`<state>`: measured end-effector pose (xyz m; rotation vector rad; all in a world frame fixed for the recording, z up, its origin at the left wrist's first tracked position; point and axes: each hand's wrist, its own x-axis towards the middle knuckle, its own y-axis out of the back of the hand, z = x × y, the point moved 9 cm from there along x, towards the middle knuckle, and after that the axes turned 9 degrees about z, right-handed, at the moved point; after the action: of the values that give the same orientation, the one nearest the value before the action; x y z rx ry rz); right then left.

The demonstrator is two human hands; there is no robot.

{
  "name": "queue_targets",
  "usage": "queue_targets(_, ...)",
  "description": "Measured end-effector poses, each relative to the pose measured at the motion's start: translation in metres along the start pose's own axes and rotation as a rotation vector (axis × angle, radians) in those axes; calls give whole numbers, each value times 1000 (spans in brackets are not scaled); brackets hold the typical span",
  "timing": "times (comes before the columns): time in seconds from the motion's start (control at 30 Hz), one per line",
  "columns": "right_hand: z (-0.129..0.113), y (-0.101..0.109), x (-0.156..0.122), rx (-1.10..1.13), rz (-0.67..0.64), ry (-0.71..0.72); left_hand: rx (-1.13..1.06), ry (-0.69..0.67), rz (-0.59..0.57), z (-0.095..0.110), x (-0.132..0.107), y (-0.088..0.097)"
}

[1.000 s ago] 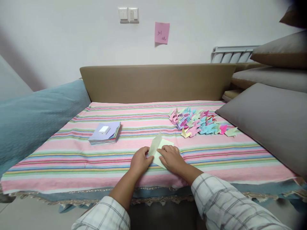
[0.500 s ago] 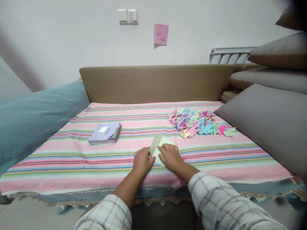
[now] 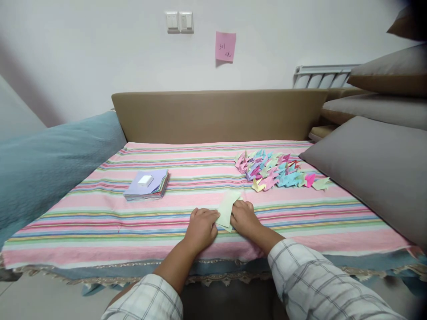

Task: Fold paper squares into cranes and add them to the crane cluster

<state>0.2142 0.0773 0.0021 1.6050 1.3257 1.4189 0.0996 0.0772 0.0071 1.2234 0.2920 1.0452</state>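
Note:
A pale green sheet of origami paper (image 3: 227,210) lies on the striped cloth between my hands, a flap turned over from the right. My left hand (image 3: 202,227) rests at its left edge, fingers together and fingertips pressing on the paper. At the right side, my right hand (image 3: 245,218) has its curled fingers on the lifted edge of the flap; its fingertips are partly hidden behind the paper. Beyond my right hand lies a cluster of folded paper cranes (image 3: 267,171) in pink, blue, green, yellow and purple.
A stack of coloured paper (image 3: 147,189) with a small white block (image 3: 145,181) on top lies to the left. Grey cushions (image 3: 370,164) are piled at the right, a blue padded armrest (image 3: 60,155) at the left. A brown backrest (image 3: 216,116) stands behind the striped cloth (image 3: 100,222).
The flap raised on the paper's left has swung over to the right. My left fingers have moved onto the paper's left edge, and my right hand has shifted slightly right.

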Motion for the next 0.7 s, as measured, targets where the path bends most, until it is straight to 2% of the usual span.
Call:
queue_targets(0.2,12,-1,0,13,-15,-65,62,-132,10,8,-2,-3)
queue_targets(0.37,13,1,-1,68,-21,-94,95,-204,-6,11,-2,-6)
queue_targets(0.57,4,3,-2,92,5,-22,45,-180,-10,7,0,-4)
queue_targets(0.7,-2,1,-4,150,8,24,50,-158,41,4,0,0)
